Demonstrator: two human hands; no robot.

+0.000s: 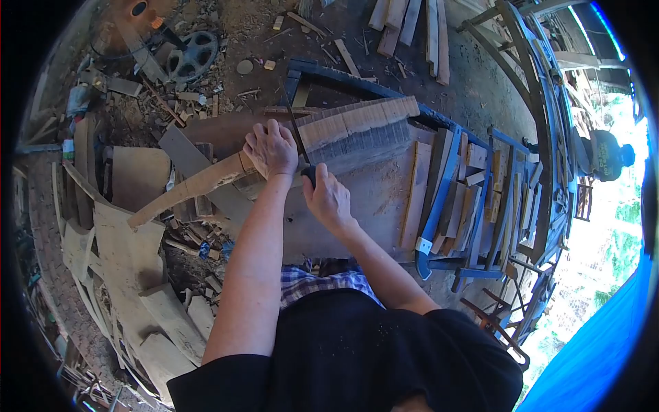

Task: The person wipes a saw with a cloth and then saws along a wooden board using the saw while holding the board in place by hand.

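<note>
Black tee (357, 343) closest; L hand (273, 147) on curved wood (206, 178), grip unclear; R hand (331, 201) clenched round handle (309, 175); imo I'd stroke straight.

We can read no words, numbers or brands anywhere. Well off to the right of our right hand (331, 200), a dark round thing (607, 156) bears faint marks, too blurred to read.

Woodworking shop, rough, open on my right to daylight and greenery (620, 240). Curved timber (360, 122) before me, sawdust (390, 199) on the broad board (329, 237) below. Wood scraps (347, 58) strewn across the dark floor (480, 96); loose planks (443, 41) lying farther off; cut lengths of wood (452, 209) ranged to my right.
</note>
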